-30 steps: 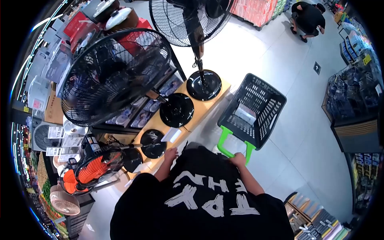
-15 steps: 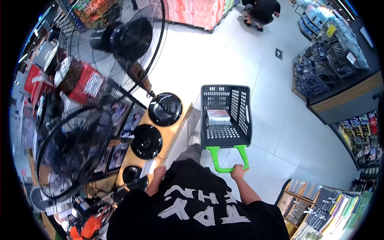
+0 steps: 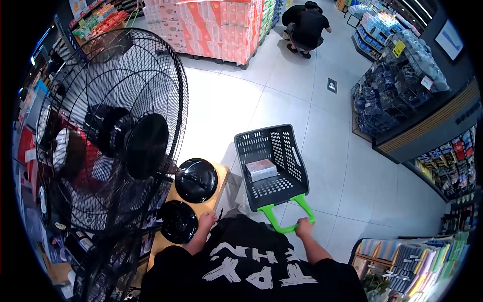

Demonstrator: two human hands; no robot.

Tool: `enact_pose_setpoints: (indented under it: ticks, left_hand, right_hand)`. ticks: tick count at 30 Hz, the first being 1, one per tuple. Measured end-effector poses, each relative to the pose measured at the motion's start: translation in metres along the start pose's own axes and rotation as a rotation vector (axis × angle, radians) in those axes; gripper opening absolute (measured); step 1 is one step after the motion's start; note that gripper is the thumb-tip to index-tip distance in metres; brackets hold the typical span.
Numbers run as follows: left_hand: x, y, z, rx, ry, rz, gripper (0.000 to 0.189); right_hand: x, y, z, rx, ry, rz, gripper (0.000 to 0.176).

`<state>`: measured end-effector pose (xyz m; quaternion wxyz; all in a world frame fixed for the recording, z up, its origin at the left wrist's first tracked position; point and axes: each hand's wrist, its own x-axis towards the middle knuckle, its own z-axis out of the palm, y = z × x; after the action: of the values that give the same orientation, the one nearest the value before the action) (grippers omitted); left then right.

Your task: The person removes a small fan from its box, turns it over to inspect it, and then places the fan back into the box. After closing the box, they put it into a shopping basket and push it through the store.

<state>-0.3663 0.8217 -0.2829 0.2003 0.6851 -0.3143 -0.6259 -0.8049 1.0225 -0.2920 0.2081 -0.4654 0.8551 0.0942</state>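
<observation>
Two hands: right (image 3: 303, 227) around handle (image 3: 268, 215), left (image 3: 207, 220), grip unclear, by plinth (image 3: 223, 174) edge; open floor (image 3: 347, 171).

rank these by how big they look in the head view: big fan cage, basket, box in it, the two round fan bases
1. fan cage, largest by far, though also nearest the camera
2. basket
3. round fan bases, both look alike, so not ranked apart
4. box, smallest

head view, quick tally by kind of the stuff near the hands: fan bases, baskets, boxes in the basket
round black fan bases: 2
dark shopping basket: 1
box in the basket: 1
total: 4
</observation>
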Motion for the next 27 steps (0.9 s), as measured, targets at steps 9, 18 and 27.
enact_pose_setpoints:
  ticks: [9, 18, 27]
  left_hand:
    - [0.031, 0.012, -0.001, -0.161, 0.152, -0.124, 0.024]
    - [0.057, 0.051, 0.039, -0.353, 0.179, -0.213, 0.015]
    - [0.140, 0.058, 0.110, -0.677, 0.258, -0.173, 0.017]
  right_hand:
    - [0.119, -0.016, -0.042, -0.012, 0.011, -0.080, 0.020]
    - [0.246, -0.020, -0.105, -0.076, -0.057, -0.229, 0.019]
    - [0.404, -0.044, -0.172, -0.230, 0.085, -0.477, 0.016]
